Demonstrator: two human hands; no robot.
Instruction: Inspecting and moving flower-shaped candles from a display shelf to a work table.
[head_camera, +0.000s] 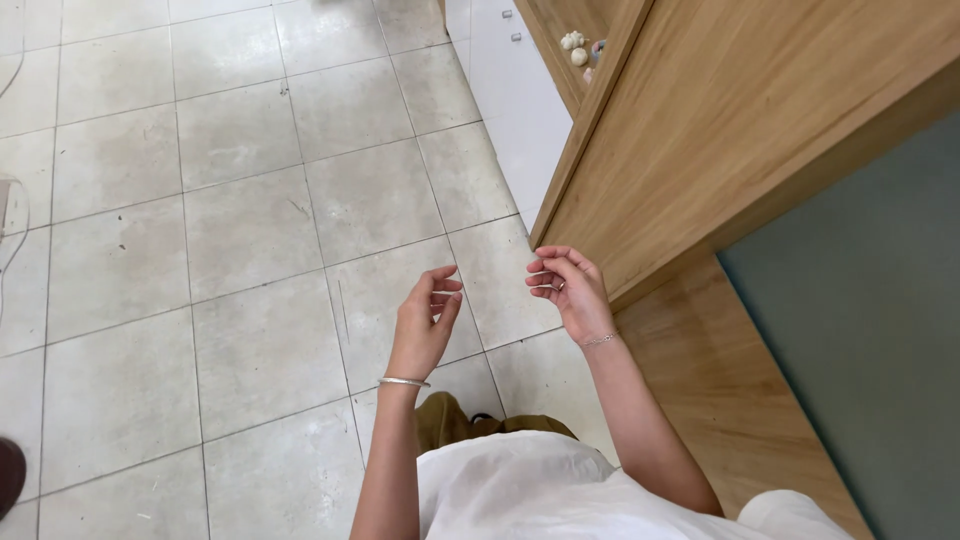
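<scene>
My left hand (424, 322) is raised over the tiled floor (230, 230), fingers loosely curled and apart, holding nothing; a silver bangle (403, 382) sits on its wrist. My right hand (567, 287) hovers just beside the edge of a wooden panel (730, 120), its fingers bent inward with nothing visible in them. A thin bracelet (600, 340) circles that wrist and a ring shows on one finger. The two hands are a short gap apart, not touching each other.
The wooden furniture rises at the right with a dark grey-green surface (870, 320) beside it. A white cabinet (515, 90) stands further back. Small pale objects (574, 44) lie on a wooden shelf at the top. A dark shape (8, 475) sits at the left edge.
</scene>
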